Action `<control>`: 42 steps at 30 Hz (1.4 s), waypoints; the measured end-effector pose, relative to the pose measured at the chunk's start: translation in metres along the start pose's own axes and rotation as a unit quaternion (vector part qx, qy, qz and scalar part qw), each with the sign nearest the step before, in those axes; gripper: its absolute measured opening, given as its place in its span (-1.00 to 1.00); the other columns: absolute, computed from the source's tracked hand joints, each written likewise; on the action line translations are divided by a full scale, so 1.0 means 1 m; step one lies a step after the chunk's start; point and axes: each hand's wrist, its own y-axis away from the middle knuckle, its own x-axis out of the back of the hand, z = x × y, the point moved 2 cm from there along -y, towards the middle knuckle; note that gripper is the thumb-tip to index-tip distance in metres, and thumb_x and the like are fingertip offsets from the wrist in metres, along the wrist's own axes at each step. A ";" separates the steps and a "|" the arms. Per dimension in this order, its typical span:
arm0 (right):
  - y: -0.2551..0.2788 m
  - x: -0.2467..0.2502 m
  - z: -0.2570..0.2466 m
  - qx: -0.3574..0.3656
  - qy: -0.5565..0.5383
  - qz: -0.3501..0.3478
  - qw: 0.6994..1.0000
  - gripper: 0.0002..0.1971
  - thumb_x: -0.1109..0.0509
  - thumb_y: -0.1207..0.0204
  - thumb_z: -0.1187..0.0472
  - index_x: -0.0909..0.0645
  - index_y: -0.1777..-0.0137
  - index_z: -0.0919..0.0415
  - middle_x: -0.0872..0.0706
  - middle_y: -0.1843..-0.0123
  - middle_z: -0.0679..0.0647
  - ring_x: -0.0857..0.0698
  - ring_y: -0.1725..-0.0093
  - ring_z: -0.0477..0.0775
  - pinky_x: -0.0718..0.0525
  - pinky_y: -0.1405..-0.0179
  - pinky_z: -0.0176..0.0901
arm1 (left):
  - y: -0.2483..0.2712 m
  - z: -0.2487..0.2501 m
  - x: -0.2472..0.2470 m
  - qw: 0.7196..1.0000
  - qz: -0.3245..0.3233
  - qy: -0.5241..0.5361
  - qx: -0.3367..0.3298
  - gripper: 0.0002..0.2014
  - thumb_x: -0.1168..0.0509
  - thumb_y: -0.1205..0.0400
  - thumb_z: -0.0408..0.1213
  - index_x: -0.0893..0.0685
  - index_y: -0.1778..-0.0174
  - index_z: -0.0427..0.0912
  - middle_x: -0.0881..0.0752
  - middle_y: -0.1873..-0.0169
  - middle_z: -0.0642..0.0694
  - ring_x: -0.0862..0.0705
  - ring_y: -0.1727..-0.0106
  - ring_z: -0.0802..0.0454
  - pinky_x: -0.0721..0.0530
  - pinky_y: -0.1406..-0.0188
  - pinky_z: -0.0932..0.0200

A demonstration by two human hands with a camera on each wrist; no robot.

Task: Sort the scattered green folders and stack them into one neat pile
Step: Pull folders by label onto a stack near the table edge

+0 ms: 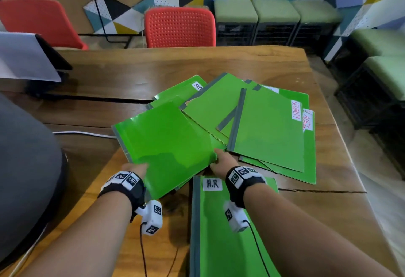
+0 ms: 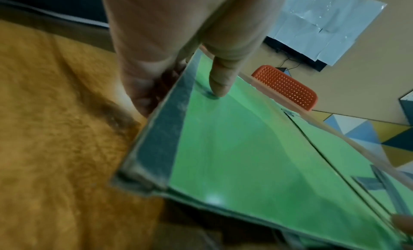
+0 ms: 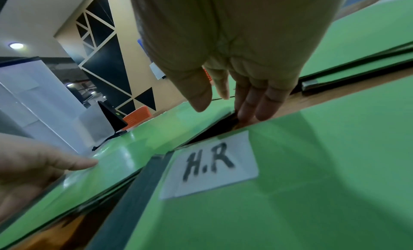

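Note:
Several green folders lie fanned across the wooden table (image 1: 131, 70). I lift a plain glossy green folder (image 1: 164, 145) with both hands. My left hand (image 1: 135, 168) pinches its near-left edge by the grey spine (image 2: 156, 130), thumb (image 2: 218, 87) on top and fingers beneath. At the near-right corner my right hand (image 1: 221, 162) grips with thumb (image 3: 198, 98) above and fingers (image 3: 257, 103) tucked under the edge. A folder labelled H.R (image 1: 219, 233) lies flat below my right wrist. To the right, a SECURITY folder (image 1: 269, 129) tops other overlapping folders (image 1: 309, 145).
Two red chairs (image 1: 179, 26) (image 1: 39, 17) stand behind the table. A dark stand draped in white paper (image 1: 28, 57) sits at far left, with a grey rounded object (image 1: 22, 167) and a white cable (image 1: 87, 134) nearer. Green-cushioned stools (image 1: 274, 13) line the patterned wall.

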 end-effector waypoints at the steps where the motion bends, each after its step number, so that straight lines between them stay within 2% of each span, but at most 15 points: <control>1: -0.005 -0.001 -0.002 -0.002 0.007 -0.006 1.000 -0.45 -0.28 -0.57 0.27 -0.32 -0.57 0.12 -0.52 -0.41 0.25 -0.67 -0.21 0.22 -0.73 -0.17 0.07 | 0.001 0.003 -0.001 1.000 -0.004 0.015 0.000 -0.34 -0.42 -0.55 -0.21 -0.37 -0.50 -0.42 -0.60 -0.34 -0.38 -0.65 -0.26 -0.35 -0.64 -0.10 -0.07; 5: -0.017 0.004 0.005 0.017 0.031 0.018 0.999 -0.54 -0.25 -0.54 0.30 -0.52 -0.45 0.05 -0.59 -0.36 0.15 -0.68 -0.16 0.16 -0.76 -0.13 0.06 | -0.002 0.007 -0.001 0.998 -0.012 0.061 -0.003 -0.27 -0.43 -0.57 -0.25 -0.23 -0.57 -0.39 -0.45 -0.49 -0.38 -0.54 -0.41 -0.40 -0.57 -0.30 -0.22; 8: -0.020 0.026 0.017 0.023 0.153 0.184 0.971 -0.59 -0.27 -0.51 0.27 -0.53 -0.37 0.04 -0.57 -0.28 0.08 -0.57 -0.24 0.13 -0.62 -0.30 0.09 | -0.013 0.002 0.005 0.997 -0.029 0.066 -0.007 -0.17 -0.46 -0.56 -0.19 -0.15 -0.63 -0.33 -0.34 -0.58 -0.35 -0.43 -0.51 -0.40 -0.48 -0.44 -0.31; 10: -0.023 0.035 0.026 -0.012 0.206 0.216 0.954 -0.41 -0.36 -0.48 0.13 -0.30 -0.51 -0.02 -0.43 -0.47 0.18 -0.44 -0.42 0.24 -0.43 -0.43 0.23 | -0.019 -0.001 0.010 0.995 -0.039 0.086 -0.009 -0.07 -0.50 -0.52 -0.16 -0.06 -0.68 -0.22 -0.21 -0.66 -0.27 -0.33 -0.59 -0.39 -0.38 -0.49 -0.41; 13: -0.032 0.036 0.037 -0.124 0.200 0.129 0.963 -0.02 -0.43 -0.38 -0.24 0.15 -0.64 -0.20 0.07 -0.71 0.24 -0.06 -0.65 0.48 -0.14 -0.47 0.55 | -0.023 -0.001 0.015 0.993 -0.045 0.109 -0.020 -0.05 -0.49 -0.52 -0.18 -0.01 -0.70 -0.08 -0.12 -0.70 -0.15 -0.24 -0.65 -0.35 -0.32 -0.51 -0.45; 16: -0.040 0.032 0.035 -0.140 0.209 0.106 0.962 -0.07 -0.35 -0.54 0.03 0.32 -0.62 -0.28 0.10 -0.71 0.31 -0.07 -0.62 0.56 -0.52 -0.26 0.57 | -0.018 0.004 0.018 0.990 -0.030 0.132 -0.034 -0.20 -0.46 -0.55 -0.24 -0.17 -0.65 -0.14 -0.30 -0.62 -0.22 -0.36 -0.57 -0.35 -0.36 -0.51 -0.39; 19: -0.040 0.034 0.033 -0.092 0.294 0.117 0.944 -0.11 -0.21 -0.58 0.38 0.31 -0.66 -0.12 -0.08 -0.65 0.48 -0.38 -0.49 0.59 -0.78 0.03 0.30 | -0.015 0.008 0.022 0.986 -0.026 0.156 -0.048 -0.29 -0.42 -0.57 -0.24 -0.24 -0.60 -0.18 -0.40 -0.56 -0.25 -0.41 -0.53 -0.35 -0.39 -0.48 -0.39; 22: -0.036 0.036 0.020 -0.049 0.315 0.124 0.940 -0.38 -0.15 -0.63 0.33 -0.02 -0.65 0.11 -0.42 -0.50 0.44 -0.69 -0.20 0.44 -0.81 0.10 0.21 | -0.010 0.013 0.027 0.981 -0.027 0.176 -0.074 -0.29 -0.35 -0.64 -0.29 -0.14 -0.66 -0.14 -0.28 -0.64 -0.21 -0.29 -0.62 -0.30 -0.28 -0.56 -0.35; 25: -0.012 0.030 -0.020 0.064 0.289 0.121 0.948 -0.48 -0.14 -0.61 0.36 -0.19 -0.56 0.16 -0.58 -0.30 0.31 -0.77 0.07 0.25 -0.83 0.20 0.09 | -0.001 0.020 0.026 0.977 -0.043 0.190 -0.091 -0.32 -0.33 -0.65 -0.28 -0.17 -0.65 -0.09 -0.31 -0.63 -0.18 -0.33 -0.60 -0.30 -0.31 -0.54 -0.35; 29: 0.040 -0.002 -0.066 0.245 0.315 0.056 0.915 -0.30 -0.18 -0.54 0.48 -0.05 -0.64 0.14 -0.30 -0.61 0.28 -0.53 -0.45 0.38 -0.75 -0.14 0.22 | 0.004 0.019 0.014 0.975 -0.069 0.188 -0.096 -0.47 -0.27 -0.60 0.03 -0.39 -0.45 -0.08 -0.53 -0.42 -0.20 -0.53 -0.42 -0.33 -0.50 -0.38 -0.37; 33: 0.074 -0.033 -0.084 0.322 0.329 -0.015 0.888 -0.30 -0.19 -0.58 0.40 -0.03 -0.67 0.08 -0.15 -0.71 0.12 -0.32 -0.61 0.30 -0.64 -0.29 0.29 | 0.011 0.012 0.004 0.966 -0.093 0.221 -0.097 0.08 -0.39 -0.23 0.48 -0.28 -0.59 -0.05 -0.43 -0.57 -0.14 -0.48 -0.50 -0.32 -0.49 -0.38 -0.40; 35: 0.075 -0.039 -0.081 0.368 0.315 -0.009 0.875 -0.45 -0.21 -0.61 0.24 -0.25 -0.60 0.03 -0.27 -0.68 -0.01 -0.39 -0.58 0.19 -0.65 -0.27 0.25 | -0.001 0.002 -0.002 0.968 -0.098 0.210 -0.100 0.10 -0.59 -0.16 0.29 -0.28 -0.56 -0.04 -0.45 -0.56 -0.15 -0.49 -0.48 -0.32 -0.51 -0.36 -0.41; 37: 0.065 -0.030 -0.074 0.367 0.248 0.026 0.896 -0.54 -0.22 -0.60 0.15 -0.41 -0.52 0.03 -0.38 -0.63 -0.03 -0.42 -0.56 0.11 -0.61 -0.37 0.20 | -0.003 -0.002 0.001 0.964 -0.109 0.221 -0.096 -0.14 -0.61 -0.32 -0.13 -0.34 -0.49 -0.12 -0.53 -0.47 -0.20 -0.54 -0.43 -0.29 -0.50 -0.37 -0.38; 40: 0.036 0.007 -0.052 0.173 0.128 0.060 0.975 -0.40 -0.24 -0.63 0.13 -0.18 -0.65 0.06 -0.15 -0.71 0.03 -0.18 -0.67 0.10 -0.23 -0.64 0.08 | 0.021 0.004 0.014 0.949 -0.140 0.260 -0.110 -0.68 -0.34 -0.60 -0.53 -0.49 -0.23 -0.23 -0.65 0.03 -0.14 -0.61 -0.06 -0.15 -0.57 -0.20 -0.14; 42: 0.019 0.029 -0.033 0.043 0.020 0.082 0.995 -0.26 -0.33 -0.58 0.05 -0.05 -0.68 0.06 -0.14 -0.70 0.10 -0.23 -0.65 0.22 -0.31 -0.58 0.23 | 0.025 0.004 0.015 0.936 -0.176 0.273 -0.134 -0.73 -0.18 -0.68 -0.59 -0.51 -0.21 -0.20 -0.57 0.18 -0.10 -0.53 0.14 -0.06 -0.55 0.05 -0.02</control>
